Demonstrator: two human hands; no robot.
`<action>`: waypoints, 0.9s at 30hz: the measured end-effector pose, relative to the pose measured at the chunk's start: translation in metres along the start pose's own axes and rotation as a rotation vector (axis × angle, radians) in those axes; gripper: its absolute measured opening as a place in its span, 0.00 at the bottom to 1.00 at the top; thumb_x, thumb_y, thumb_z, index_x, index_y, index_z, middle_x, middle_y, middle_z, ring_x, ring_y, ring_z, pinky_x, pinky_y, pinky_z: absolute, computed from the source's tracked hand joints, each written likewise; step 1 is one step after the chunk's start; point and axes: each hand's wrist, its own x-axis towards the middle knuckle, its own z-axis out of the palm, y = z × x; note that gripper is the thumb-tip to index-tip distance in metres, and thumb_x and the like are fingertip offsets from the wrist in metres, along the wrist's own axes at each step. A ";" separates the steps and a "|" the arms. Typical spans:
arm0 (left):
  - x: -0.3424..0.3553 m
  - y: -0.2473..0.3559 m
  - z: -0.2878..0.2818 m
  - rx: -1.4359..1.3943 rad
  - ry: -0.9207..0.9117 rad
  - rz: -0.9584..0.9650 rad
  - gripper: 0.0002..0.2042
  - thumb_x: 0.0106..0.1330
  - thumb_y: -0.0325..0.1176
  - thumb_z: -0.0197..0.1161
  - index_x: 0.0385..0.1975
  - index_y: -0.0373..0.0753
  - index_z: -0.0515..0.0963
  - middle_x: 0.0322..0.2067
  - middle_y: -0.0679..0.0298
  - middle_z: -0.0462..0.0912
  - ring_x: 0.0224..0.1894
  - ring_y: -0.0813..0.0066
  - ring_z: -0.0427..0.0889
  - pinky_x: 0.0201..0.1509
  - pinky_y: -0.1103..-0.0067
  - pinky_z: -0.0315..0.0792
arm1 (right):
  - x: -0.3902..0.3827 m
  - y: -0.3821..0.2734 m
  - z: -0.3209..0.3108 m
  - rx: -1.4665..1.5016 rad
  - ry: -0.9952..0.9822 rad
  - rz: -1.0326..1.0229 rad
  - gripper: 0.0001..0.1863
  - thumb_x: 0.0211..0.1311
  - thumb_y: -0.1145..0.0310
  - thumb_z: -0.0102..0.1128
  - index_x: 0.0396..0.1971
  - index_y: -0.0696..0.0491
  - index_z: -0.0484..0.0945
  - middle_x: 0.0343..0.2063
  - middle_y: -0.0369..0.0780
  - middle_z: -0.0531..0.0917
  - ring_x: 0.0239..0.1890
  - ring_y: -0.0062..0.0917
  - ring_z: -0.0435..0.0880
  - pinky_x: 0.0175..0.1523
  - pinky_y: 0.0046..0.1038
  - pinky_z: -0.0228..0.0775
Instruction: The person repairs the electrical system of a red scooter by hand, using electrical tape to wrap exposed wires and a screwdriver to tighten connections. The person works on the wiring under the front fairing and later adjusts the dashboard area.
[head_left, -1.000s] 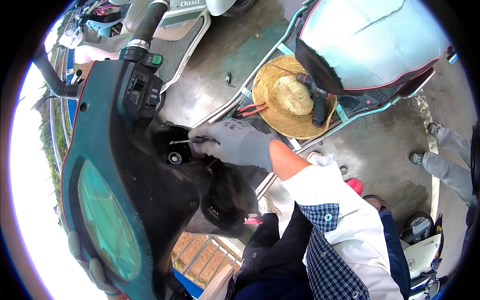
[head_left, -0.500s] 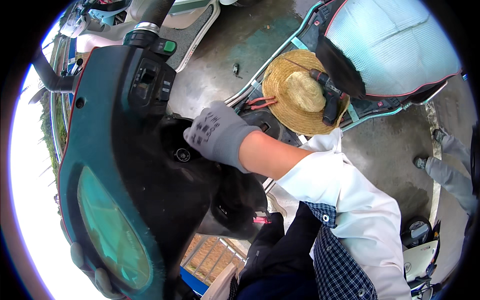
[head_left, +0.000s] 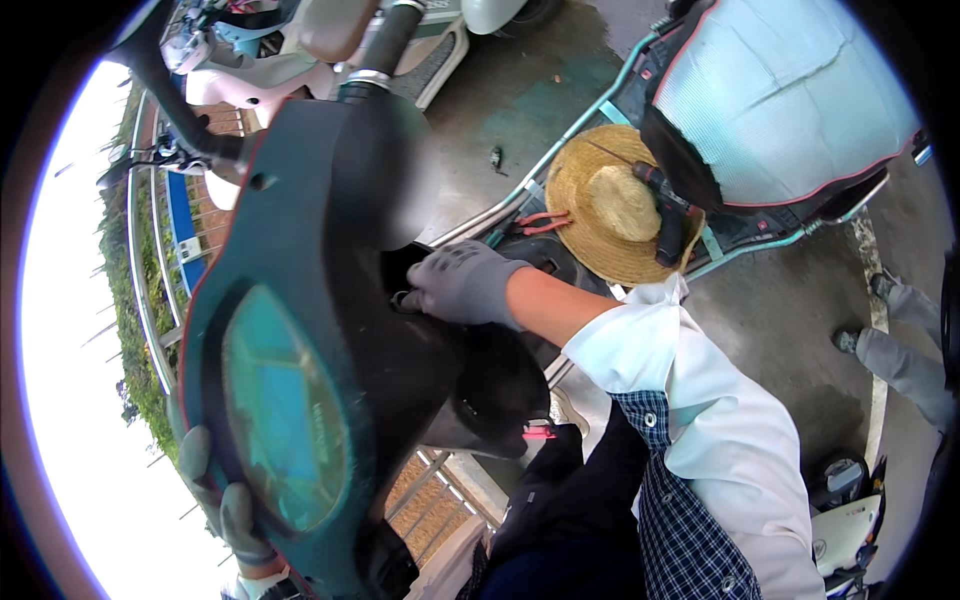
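While the gloved right hand (head_left: 462, 283) presses into the dark recess at the centre of the frame, just behind the teal scooter front panel (head_left: 290, 330), its fingers (head_left: 425, 290) are curled together against the black inner cover (head_left: 470, 385), apparently around a small metal part (head_left: 400, 300) that is too hidden to identify; whether they clamp it cannot be told. At the lower left, the gloved left hand (head_left: 225, 500) wraps its fingers around the panel's rim, seemingly bracing the bodywork so the other hand can work in the gap. A straw hat (head_left: 615, 205) rests upper right of centre on the footboard of a second scooter (head_left: 790, 100), with a dark power drill (head_left: 665, 210) laid across its brim and red-handled pliers (head_left: 540, 222) just beside it, all near the working hand. Another person's grey trouser legs (head_left: 900, 350) stand at the right edge on the concrete floor (head_left: 790, 300).
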 end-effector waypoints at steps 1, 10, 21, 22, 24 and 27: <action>0.003 0.010 0.013 0.032 0.062 -0.001 0.33 0.63 0.40 0.54 0.69 0.38 0.59 0.71 0.54 0.56 0.73 0.57 0.55 0.76 0.68 0.50 | 0.001 -0.002 0.000 0.145 -0.052 0.069 0.21 0.67 0.52 0.53 0.43 0.56 0.81 0.48 0.50 0.82 0.50 0.39 0.82 0.52 0.36 0.74; 0.026 0.006 0.006 0.181 -0.140 0.206 0.30 0.67 0.46 0.55 0.67 0.39 0.65 0.72 0.49 0.55 0.73 0.53 0.55 0.75 0.61 0.50 | 0.001 0.029 0.080 1.089 0.223 0.167 0.28 0.66 0.49 0.59 0.51 0.60 0.77 0.39 0.40 0.84 0.40 0.26 0.83 0.47 0.23 0.73; 0.034 0.002 0.006 0.057 0.010 0.268 0.27 0.72 0.42 0.50 0.66 0.30 0.62 0.64 0.49 0.67 0.68 0.56 0.65 0.73 0.68 0.54 | 0.021 0.012 0.081 1.471 0.552 -0.052 0.12 0.72 0.65 0.54 0.49 0.55 0.77 0.41 0.34 0.81 0.42 0.19 0.79 0.48 0.23 0.73; 0.034 0.003 0.005 0.066 0.007 0.287 0.26 0.72 0.41 0.51 0.65 0.30 0.63 0.63 0.48 0.68 0.67 0.55 0.66 0.72 0.68 0.56 | 0.021 0.009 0.075 1.510 0.511 -0.035 0.13 0.72 0.65 0.54 0.49 0.56 0.76 0.41 0.34 0.81 0.42 0.20 0.79 0.48 0.23 0.73; 0.035 0.003 0.007 0.092 -0.001 0.289 0.25 0.72 0.39 0.51 0.65 0.31 0.65 0.63 0.49 0.68 0.66 0.55 0.66 0.72 0.68 0.56 | 0.015 0.011 0.075 1.581 0.479 -0.002 0.13 0.72 0.65 0.53 0.49 0.56 0.76 0.41 0.35 0.81 0.42 0.20 0.79 0.48 0.23 0.74; 0.031 0.002 0.008 0.152 0.026 0.223 0.25 0.72 0.38 0.49 0.66 0.33 0.65 0.64 0.51 0.68 0.68 0.59 0.65 0.73 0.68 0.53 | -0.001 0.010 0.089 1.644 0.439 0.049 0.14 0.72 0.65 0.53 0.50 0.56 0.76 0.42 0.35 0.81 0.43 0.21 0.80 0.49 0.24 0.74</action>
